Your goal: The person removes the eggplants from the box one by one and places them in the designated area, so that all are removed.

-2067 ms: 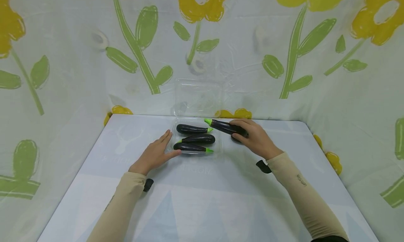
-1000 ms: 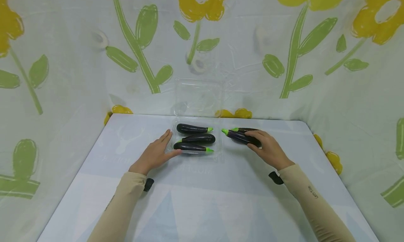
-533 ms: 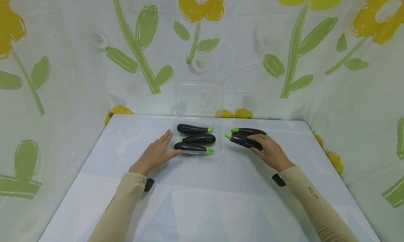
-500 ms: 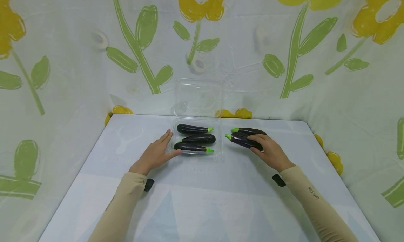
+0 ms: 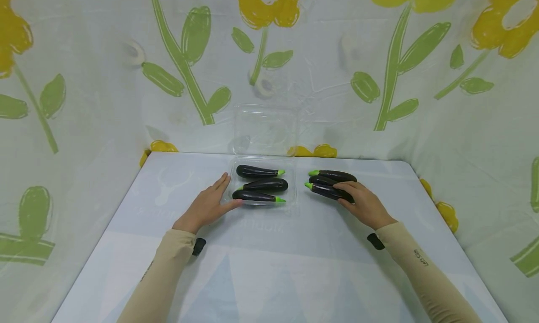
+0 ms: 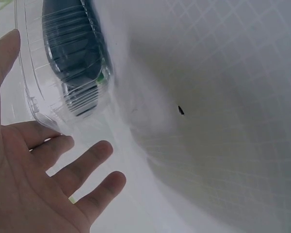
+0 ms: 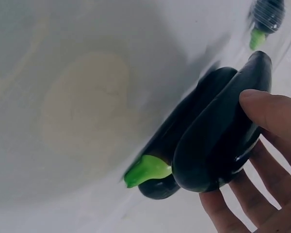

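Observation:
A clear plastic clamshell box (image 5: 293, 179) sits near the table's back edge with three dark eggplants in it: a rear one (image 5: 254, 172), a middle one (image 5: 269, 186) and a front one (image 5: 252, 196). My left hand (image 5: 206, 207) rests against the box's left side, fingers straight and spread; its palm shows in the left wrist view. Right of the box, my right hand (image 5: 362, 203) holds a green-tipped eggplant (image 5: 322, 190) between thumb and fingers. Two more eggplants lie just behind it, the rearmost (image 5: 337, 175) and a partly hidden one (image 5: 322, 180).
The box's clear lid (image 5: 265, 128) stands raised against the flower-printed backdrop (image 5: 320, 98). Pale cloth with faint prints covers the table (image 5: 269, 267). A dark wrist strap piece (image 5: 375, 241) hangs below the right cuff.
My right hand has carried its eggplant from over the box's right edge rightward, then down toward the near side of the two other eggplants. The left hand has stayed in place.

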